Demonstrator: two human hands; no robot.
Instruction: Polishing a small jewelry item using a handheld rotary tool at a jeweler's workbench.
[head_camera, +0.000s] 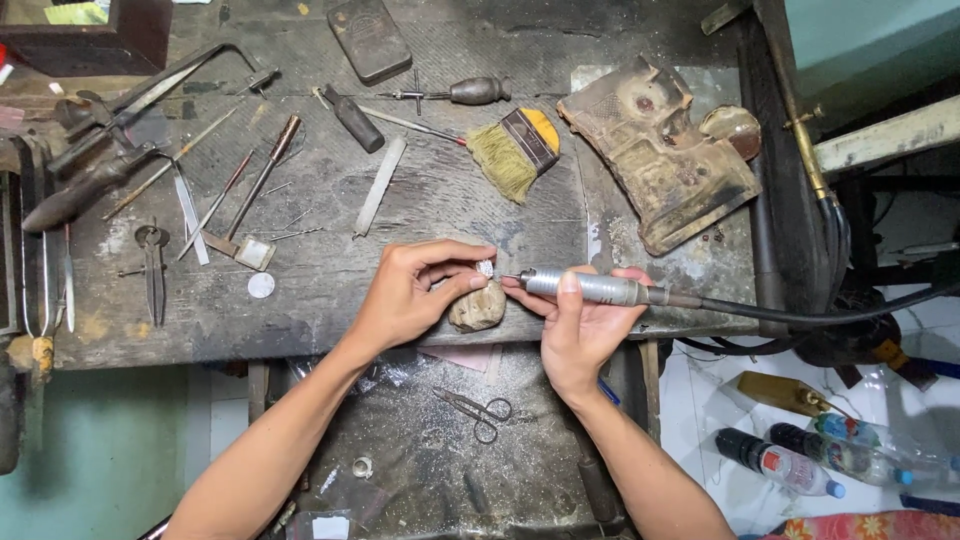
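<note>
Head view: 2 hands work a small silver piece (486, 268) over a worn peg (477, 307).
Left hand (415, 295) pinches the piece; right hand (583, 325) clamps the rotary handpiece (590, 288), tip just beside it. Steady both hands, I judge; press lightly.

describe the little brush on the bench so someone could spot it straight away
Start at the dark workbench, then look to the upper middle, left of the rusty flat metal block. The brush lies there: the only tool with straw-coloured bristles and an orange end.
</note>
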